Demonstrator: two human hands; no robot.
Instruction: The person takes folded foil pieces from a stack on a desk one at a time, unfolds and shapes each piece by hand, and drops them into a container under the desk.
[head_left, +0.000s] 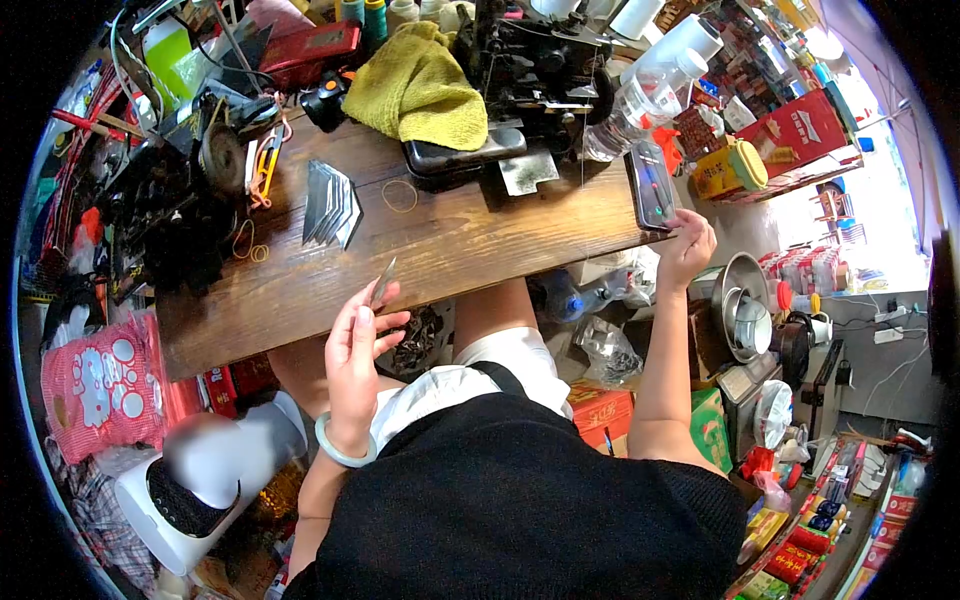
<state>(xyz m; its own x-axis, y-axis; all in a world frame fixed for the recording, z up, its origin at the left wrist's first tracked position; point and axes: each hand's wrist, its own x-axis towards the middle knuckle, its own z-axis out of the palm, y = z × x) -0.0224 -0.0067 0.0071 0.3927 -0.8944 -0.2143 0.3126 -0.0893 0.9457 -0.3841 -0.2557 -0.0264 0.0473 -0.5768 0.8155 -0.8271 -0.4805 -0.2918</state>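
Raised over the front edge of the wooden table, my left hand holds a small pointed metal tool between thumb and fingers. A pale bangle circles that wrist. My right hand is at the table's right end, its fingertips at the lower edge of a dark phone; its fingers are loosely curled and apart. Several shiny dark strips lie fanned on the tabletop. Beside them is a thin rubber band, and more bands lie further left.
At the back stand a black sewing machine and a yellow-green cloth on a black case. A plastic bottle is near the phone. Dark machinery and orange-handled scissors are at left. Metal bowls sit at right.
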